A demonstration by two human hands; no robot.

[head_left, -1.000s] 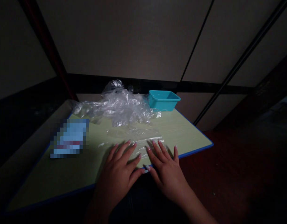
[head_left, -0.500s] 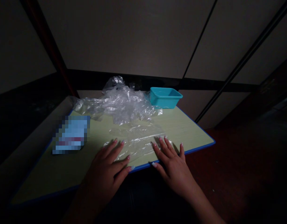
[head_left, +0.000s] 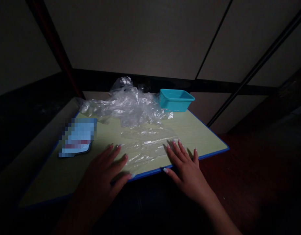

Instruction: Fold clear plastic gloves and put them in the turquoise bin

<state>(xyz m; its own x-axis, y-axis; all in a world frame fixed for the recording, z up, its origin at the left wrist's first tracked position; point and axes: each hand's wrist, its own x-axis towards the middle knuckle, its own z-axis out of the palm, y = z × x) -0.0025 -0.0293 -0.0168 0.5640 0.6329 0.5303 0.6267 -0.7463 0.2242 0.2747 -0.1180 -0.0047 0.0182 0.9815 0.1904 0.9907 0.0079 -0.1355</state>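
The left hand (head_left: 103,171) has just slid left and the right hand (head_left: 187,169) slightly right, both flat-fingered, gripping nothing. More of the thin plastic sheet (head_left: 147,148) now shows between them, spread out, lightly wrinkled, at the table (head_left: 201,133)'s near edge, before the crumpled plastic heap (head_left: 133,104).

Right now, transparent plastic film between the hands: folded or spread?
Spread: transparent plastic film lies flat, lightly creased, between left hand and right hand.

Glossy, wrinkled clear plastic sheet (head_left: 147,145)
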